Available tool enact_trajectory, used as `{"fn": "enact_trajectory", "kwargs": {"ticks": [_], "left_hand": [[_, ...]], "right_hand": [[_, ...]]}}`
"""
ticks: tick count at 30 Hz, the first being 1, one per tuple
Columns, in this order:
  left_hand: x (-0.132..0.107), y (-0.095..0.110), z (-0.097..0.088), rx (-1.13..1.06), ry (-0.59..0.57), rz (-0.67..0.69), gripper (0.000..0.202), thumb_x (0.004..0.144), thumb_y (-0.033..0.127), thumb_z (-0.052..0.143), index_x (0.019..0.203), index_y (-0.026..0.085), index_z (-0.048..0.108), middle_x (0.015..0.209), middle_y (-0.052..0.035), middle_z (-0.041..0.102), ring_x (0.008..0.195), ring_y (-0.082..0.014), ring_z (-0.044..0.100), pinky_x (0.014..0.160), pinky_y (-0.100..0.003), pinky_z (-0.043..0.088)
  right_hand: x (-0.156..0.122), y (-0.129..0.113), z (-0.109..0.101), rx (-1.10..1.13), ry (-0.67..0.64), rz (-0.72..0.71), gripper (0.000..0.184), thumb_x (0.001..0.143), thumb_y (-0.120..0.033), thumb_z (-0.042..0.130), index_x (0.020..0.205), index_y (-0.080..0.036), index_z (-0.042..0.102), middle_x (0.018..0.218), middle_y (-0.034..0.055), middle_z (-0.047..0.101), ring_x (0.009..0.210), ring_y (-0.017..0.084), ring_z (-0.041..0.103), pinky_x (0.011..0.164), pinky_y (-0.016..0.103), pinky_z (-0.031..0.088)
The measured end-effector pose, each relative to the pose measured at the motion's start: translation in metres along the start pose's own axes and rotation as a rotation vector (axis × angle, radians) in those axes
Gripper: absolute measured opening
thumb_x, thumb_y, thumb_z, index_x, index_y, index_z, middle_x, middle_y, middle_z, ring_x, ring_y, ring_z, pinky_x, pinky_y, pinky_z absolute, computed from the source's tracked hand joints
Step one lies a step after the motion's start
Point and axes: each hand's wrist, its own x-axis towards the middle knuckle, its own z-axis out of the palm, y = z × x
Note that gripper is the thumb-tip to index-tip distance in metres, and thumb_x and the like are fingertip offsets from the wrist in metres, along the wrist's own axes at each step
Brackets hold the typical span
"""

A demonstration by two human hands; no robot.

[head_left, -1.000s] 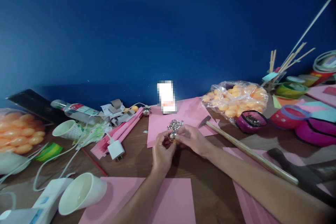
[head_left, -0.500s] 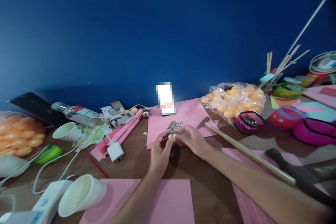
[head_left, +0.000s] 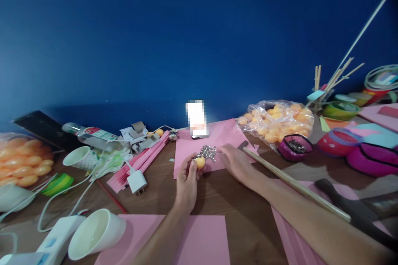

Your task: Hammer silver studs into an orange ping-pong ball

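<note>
My left hand (head_left: 187,180) is closed around a small yellow-orange ball (head_left: 200,162), held just above the table. Silver bits show along the ball's far side, mostly hidden by the fingers. Right behind it, a heap of small shiny silver pieces (head_left: 208,152), which look like thumbtacks, lies on a pink sheet (head_left: 222,129). My right hand (head_left: 238,165) is at the right edge of this heap, its fingers drawn together and pointing left. Whether a piece is between those fingertips is too small to see.
A long-handled hammer (head_left: 295,182) lies to the right, beyond it a purple bowl of metal bits (head_left: 295,147) and a bag of orange balls (head_left: 276,120). A phone (head_left: 196,120) leans at the back. On the left are a white cup (head_left: 98,232), charger (head_left: 137,181) and cables.
My right hand has left the ball and moved right to the heap's edge. My left hand has turned the ball, so its bare yellow-orange side now shows.
</note>
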Motion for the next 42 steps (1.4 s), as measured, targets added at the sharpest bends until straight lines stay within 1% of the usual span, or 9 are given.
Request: {"fn": "enact_trajectory", "kwargs": {"ticks": [3,7,13,18,23,28,33,37,42], "left_hand": [[0.0,0.0,0.0,-0.017,-0.022,-0.005,0.04,0.075,0.033,0.055,0.112,0.02,0.051,0.095,-0.0047,0.059,0.075,-0.0124,0.061,0.073,-0.031,0.051],[0.0,-0.001,-0.001,-0.02,-0.049,-0.001,0.039,0.074,0.032,0.056,0.112,0.02,0.052,0.104,-0.0067,0.058,0.082,-0.0142,0.06,0.078,-0.032,0.049],[0.0,-0.002,-0.001,0.048,-0.053,0.01,0.037,0.074,0.034,0.056,0.108,0.02,0.056,0.105,-0.0062,0.059,0.089,-0.0157,0.057,0.081,-0.03,0.048],[-0.002,0.0,0.0,0.016,-0.061,0.011,0.038,0.078,0.036,0.05,0.111,0.018,0.055,0.112,-0.0078,0.056,0.094,-0.0182,0.056,0.08,-0.032,0.048],[-0.003,0.001,-0.001,0.065,-0.084,-0.007,0.041,0.075,0.031,0.055,0.115,0.021,0.052,0.108,-0.0065,0.059,0.089,-0.0152,0.058,0.082,-0.029,0.047],[-0.002,-0.001,-0.001,0.048,-0.067,-0.015,0.044,0.074,0.034,0.056,0.115,0.019,0.052,0.106,-0.0073,0.059,0.08,-0.0136,0.059,0.077,-0.027,0.048],[-0.002,0.0,-0.001,0.037,-0.065,-0.053,0.046,0.073,0.037,0.056,0.116,0.02,0.052,0.102,-0.0064,0.061,0.076,-0.013,0.061,0.073,-0.026,0.049],[-0.002,0.0,-0.001,0.014,-0.057,-0.051,0.046,0.073,0.038,0.056,0.115,0.02,0.053,0.104,-0.0065,0.06,0.08,-0.0138,0.06,0.075,-0.027,0.049],[-0.001,0.0,-0.001,0.028,-0.069,-0.054,0.043,0.074,0.036,0.055,0.114,0.022,0.053,0.105,-0.0056,0.06,0.08,-0.0132,0.06,0.077,-0.027,0.049]], "right_hand": [[-0.002,-0.005,0.003,-0.136,-0.078,-0.066,0.02,0.085,-0.022,0.038,0.085,-0.018,0.058,0.084,0.0064,0.058,0.08,0.017,0.052,0.071,0.027,0.038],[-0.003,-0.01,0.006,-0.25,-0.136,-0.087,0.024,0.087,-0.025,0.037,0.087,-0.02,0.06,0.081,0.006,0.058,0.077,0.017,0.051,0.067,0.027,0.037],[-0.003,-0.005,0.01,-0.243,-0.112,-0.075,0.021,0.087,-0.025,0.038,0.089,-0.02,0.058,0.086,0.0057,0.059,0.08,0.017,0.051,0.07,0.027,0.035],[-0.002,-0.002,0.014,-0.344,-0.143,-0.047,0.021,0.088,-0.025,0.037,0.09,-0.017,0.057,0.083,0.0063,0.058,0.08,0.017,0.05,0.067,0.026,0.034],[-0.001,-0.003,0.014,-0.383,-0.163,-0.071,0.023,0.088,-0.025,0.036,0.086,-0.018,0.059,0.084,0.0061,0.059,0.077,0.016,0.05,0.068,0.026,0.034],[-0.001,-0.003,0.015,-0.41,-0.157,-0.05,0.018,0.085,-0.021,0.043,0.083,-0.018,0.06,0.082,0.0062,0.059,0.075,0.017,0.051,0.065,0.026,0.033],[-0.003,-0.004,0.014,-0.356,-0.086,-0.051,0.017,0.084,-0.02,0.041,0.08,-0.017,0.057,0.079,0.0063,0.058,0.073,0.016,0.051,0.064,0.025,0.033],[-0.005,-0.006,0.01,-0.179,0.012,-0.031,0.014,0.082,-0.017,0.04,0.077,-0.017,0.053,0.073,0.0031,0.058,0.065,0.013,0.05,0.059,0.023,0.033],[-0.004,-0.009,0.007,0.025,0.044,-0.002,0.007,0.078,-0.016,0.044,0.075,-0.018,0.05,0.072,0.0012,0.057,0.063,0.012,0.05,0.058,0.022,0.035]]}}
